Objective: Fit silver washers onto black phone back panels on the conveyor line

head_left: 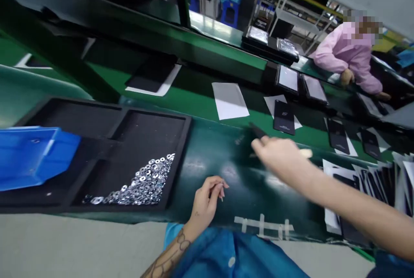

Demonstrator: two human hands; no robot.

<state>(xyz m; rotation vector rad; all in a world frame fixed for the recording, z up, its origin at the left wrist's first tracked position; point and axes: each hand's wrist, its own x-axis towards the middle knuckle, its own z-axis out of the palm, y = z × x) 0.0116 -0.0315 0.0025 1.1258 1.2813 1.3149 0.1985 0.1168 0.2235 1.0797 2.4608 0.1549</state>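
My left hand [204, 200] hovers over the near edge of the green workbench [223, 140], fingers curled and thumb against the fingertips. Whatever small thing it may pinch is too small to name. To its left, a heap of small shiny metal washers [145, 185] fills a corner of a black divided tray [183, 153]. Smeared by motion, my right hand [274, 153] reaches across the bench, closed around something. A dark, thin object [258, 131] sticks out past its fingers, its kind unclear. A pale rounded tip [305, 153] shows behind the wrist.
A blue plastic bin [35, 157] lies over the tray's left side. Black panels, one a phone-shaped panel [284, 117], and a white sheet [230, 100] lie on the green belt [194, 92]. Upright panels and papers [381, 183] stand at right. A person in pink [347, 56] sits opposite.
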